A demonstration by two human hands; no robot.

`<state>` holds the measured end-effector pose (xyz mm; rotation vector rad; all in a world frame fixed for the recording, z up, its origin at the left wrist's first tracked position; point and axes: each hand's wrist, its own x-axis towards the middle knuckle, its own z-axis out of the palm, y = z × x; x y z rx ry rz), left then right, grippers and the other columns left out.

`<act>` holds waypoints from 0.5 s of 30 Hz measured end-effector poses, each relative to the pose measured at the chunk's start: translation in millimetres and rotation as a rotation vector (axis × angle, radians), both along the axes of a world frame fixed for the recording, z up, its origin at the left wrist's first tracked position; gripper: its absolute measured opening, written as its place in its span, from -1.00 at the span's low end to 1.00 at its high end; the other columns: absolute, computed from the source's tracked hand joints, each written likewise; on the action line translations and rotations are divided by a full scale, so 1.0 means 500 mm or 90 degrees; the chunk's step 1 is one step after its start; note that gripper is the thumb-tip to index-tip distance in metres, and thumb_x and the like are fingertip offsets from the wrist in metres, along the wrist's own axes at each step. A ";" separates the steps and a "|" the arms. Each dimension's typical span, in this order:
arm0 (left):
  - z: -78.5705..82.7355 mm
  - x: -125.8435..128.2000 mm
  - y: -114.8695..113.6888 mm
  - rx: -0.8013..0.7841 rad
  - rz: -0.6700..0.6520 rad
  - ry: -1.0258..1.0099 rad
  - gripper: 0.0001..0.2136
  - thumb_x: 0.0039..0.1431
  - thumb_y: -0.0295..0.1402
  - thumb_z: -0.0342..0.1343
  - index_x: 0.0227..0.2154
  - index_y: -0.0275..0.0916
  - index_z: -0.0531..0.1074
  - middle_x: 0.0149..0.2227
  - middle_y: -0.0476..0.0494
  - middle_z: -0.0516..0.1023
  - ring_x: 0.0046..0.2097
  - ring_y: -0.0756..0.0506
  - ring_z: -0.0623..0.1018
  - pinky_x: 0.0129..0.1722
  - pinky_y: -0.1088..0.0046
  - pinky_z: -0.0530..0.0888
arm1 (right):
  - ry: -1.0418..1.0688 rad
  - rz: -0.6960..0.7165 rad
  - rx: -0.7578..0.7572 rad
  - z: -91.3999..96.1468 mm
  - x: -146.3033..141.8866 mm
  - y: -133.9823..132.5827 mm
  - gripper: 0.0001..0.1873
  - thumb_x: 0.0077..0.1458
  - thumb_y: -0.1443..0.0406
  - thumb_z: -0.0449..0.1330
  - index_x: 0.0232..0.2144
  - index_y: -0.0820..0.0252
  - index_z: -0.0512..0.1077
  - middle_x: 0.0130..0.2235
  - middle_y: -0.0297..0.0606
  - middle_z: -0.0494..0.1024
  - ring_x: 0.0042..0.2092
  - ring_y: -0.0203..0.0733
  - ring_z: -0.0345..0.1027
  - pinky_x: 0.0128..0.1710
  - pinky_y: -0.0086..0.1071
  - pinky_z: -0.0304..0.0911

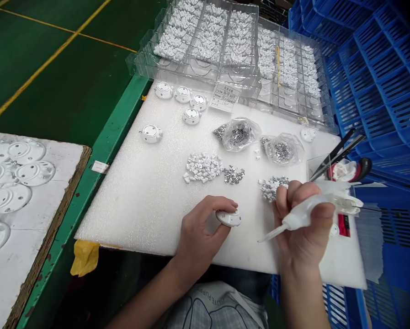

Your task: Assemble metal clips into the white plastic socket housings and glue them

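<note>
My left hand [199, 228] is closed on a small round white plastic part [229, 217], pinching it against the white foam sheet [150, 192]. My right hand [304, 224] grips a small clear squeeze bottle [302, 218] with a long thin nozzle. The nozzle tip points down and left, a short way right of the part. Just beyond my hands lie a pile of small white pieces [203, 167], a small heap of metal bits [234, 175] and a mixed pile [271, 186].
Several more round white parts [177, 103] sit at the sheet's far left. Two plastic bags of metal bits [239, 134] and scissors [338, 153] lie to the right. Clear trays of white pieces [225, 41] stand behind, blue crates [379, 73] at right, white moulded parts [16, 178] at left.
</note>
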<state>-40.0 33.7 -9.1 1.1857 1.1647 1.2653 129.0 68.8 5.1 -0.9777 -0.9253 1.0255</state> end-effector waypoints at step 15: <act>-0.010 0.000 0.009 0.163 -0.027 0.104 -0.76 0.17 -0.73 0.20 -0.26 -0.24 0.55 -0.18 -0.06 0.64 -0.08 0.02 0.62 -0.01 0.61 0.51 | -0.129 -0.070 0.077 -0.027 -0.001 -0.015 -0.29 0.15 -0.03 0.30 -0.74 0.20 0.04 -0.65 -0.45 -0.05 -0.55 -0.37 -0.08 -0.47 -0.26 -0.20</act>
